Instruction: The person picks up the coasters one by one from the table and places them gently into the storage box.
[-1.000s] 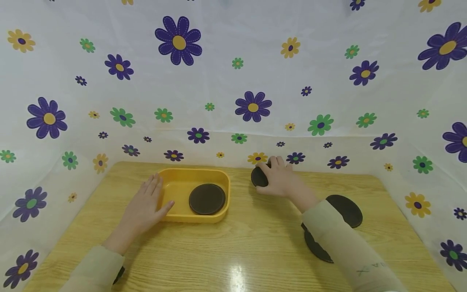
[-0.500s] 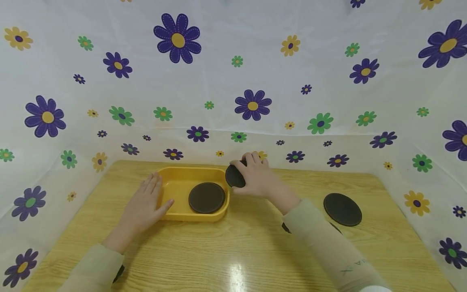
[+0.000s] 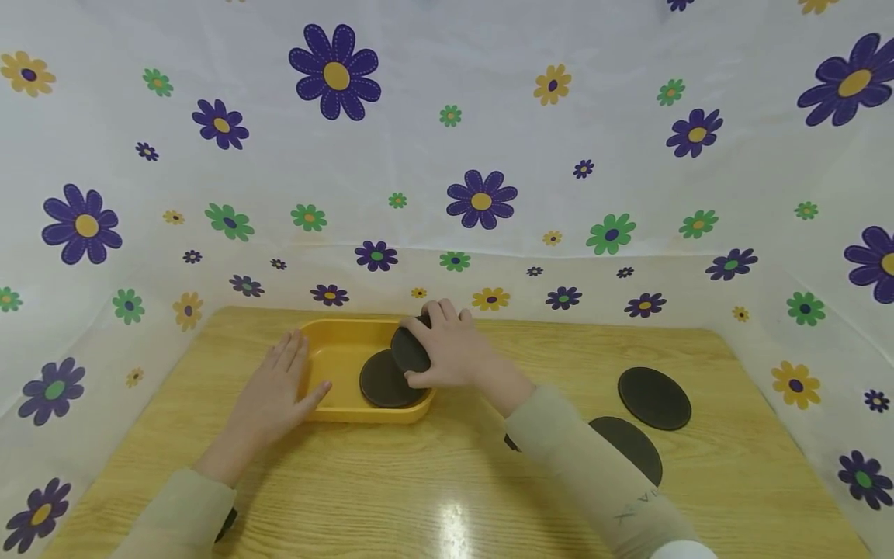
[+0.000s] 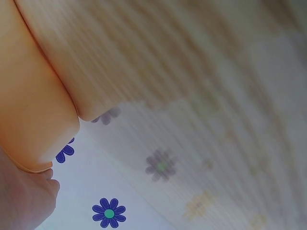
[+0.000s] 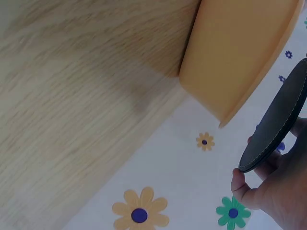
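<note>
My right hand grips a round black leather coaster by its edges, tilted above the right side of a yellow plastic tray. The right wrist view shows pale stitching round the rim of this held coaster, with the fingers behind it. Another dark coaster lies flat inside the tray, partly covered by the held one. My left hand, fingers straight, rests against the tray's left wall. In the left wrist view the tray's side is close beside that hand.
Two more black coasters lie at the right of the wooden table: one farther back and one nearer, partly hidden by the right sleeve. A white flowered cloth stands behind and at both sides.
My right hand has moved left with the coaster, from the table right of the tray to above the tray. The nearer coaster on the right shows differently past the sleeve. My left hand stays put.
</note>
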### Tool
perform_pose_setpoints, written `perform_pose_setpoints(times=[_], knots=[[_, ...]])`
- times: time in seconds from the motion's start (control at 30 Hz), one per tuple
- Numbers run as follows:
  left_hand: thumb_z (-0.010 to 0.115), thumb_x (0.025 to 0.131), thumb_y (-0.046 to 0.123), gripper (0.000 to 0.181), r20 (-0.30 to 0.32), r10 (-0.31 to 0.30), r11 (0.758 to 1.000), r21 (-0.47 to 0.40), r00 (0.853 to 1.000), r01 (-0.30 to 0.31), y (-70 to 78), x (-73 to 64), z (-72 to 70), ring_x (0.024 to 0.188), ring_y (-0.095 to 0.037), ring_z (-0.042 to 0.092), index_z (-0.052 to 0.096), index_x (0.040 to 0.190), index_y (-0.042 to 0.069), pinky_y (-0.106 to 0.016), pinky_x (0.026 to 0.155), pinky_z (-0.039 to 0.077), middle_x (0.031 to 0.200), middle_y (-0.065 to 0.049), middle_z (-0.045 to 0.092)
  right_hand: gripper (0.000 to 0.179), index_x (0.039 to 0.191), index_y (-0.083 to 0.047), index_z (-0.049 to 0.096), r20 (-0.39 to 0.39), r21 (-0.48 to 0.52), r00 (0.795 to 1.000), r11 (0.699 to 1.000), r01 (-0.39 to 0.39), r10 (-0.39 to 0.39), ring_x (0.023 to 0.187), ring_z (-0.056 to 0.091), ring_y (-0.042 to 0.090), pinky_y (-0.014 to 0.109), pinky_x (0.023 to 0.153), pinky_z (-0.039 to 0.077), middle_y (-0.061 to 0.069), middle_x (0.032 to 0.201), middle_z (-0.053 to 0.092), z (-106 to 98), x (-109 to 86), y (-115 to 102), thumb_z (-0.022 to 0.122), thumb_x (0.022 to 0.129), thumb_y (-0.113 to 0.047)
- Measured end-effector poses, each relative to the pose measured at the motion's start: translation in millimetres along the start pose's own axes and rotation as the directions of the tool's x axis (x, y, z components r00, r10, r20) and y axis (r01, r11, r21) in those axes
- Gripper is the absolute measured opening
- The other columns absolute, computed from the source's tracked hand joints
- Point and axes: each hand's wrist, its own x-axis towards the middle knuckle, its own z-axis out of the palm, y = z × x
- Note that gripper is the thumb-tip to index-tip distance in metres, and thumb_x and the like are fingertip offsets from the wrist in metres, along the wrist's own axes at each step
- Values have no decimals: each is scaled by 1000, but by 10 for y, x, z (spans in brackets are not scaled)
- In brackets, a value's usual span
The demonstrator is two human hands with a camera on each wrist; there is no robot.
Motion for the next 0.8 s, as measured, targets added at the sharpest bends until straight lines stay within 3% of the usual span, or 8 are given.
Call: perform_pose_setpoints(times=[0.47, 0.8], knots=[[52, 107, 55, 92, 3, -8, 1000, -6, 1000, 8, -11, -14, 21, 162, -52, 18, 25, 162, -14, -63, 133, 20, 173, -33, 18, 83, 157, -29, 47, 46, -14, 998, 999, 42, -42, 141, 40, 29, 50, 107, 48, 13, 154, 43, 190, 223, -345, 67, 88, -68], [54, 107, 52, 91, 5, -12, 1000, 0, 1000, 12, -6, -4, 24, 162, -51, 18, 25, 162, -14, -63, 133, 20, 173, -33, 19, 81, 160, -28, 46, 95, -15, 994, 998, 53, -51, 143, 43, 30, 53, 112, 48, 14, 157, 44, 352, 278, -426, 65, 91, -67]])
